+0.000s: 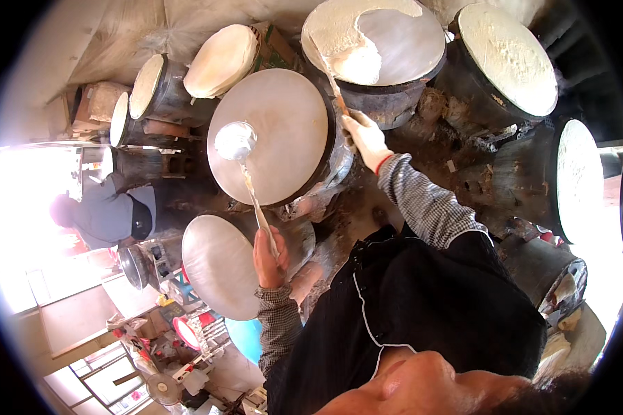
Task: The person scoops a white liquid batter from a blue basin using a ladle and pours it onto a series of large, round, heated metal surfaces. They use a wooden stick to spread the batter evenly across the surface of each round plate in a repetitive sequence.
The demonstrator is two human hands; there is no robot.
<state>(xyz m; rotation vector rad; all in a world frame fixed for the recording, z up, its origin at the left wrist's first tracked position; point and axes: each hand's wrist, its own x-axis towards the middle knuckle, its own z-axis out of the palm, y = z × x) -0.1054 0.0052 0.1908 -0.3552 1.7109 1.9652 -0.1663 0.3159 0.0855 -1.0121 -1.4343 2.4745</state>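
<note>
My bare left hand [271, 257] grips the long handle of a metal ladle [237, 141]. The ladle's bowl, coated with pale batter, is over a bare round griddle [290, 114]. My right hand [366, 137], in a white glove with a red cuff, holds a wooden-handled spreader [337, 96]. Its batter-coated end reaches onto another round griddle [410, 44]. There a layer of pale batter [337, 28] curves around the far and left side, with a thicker wet pool at its near end. The rest of that griddle's surface shows bare.
A further bare griddle [220, 267] stands near my left arm. Several batter-covered griddles, including one at right [509, 59], ring me. A stack of thin pancakes [223, 59] rests on a carton. At left, another person [106, 212] bends among the stoves.
</note>
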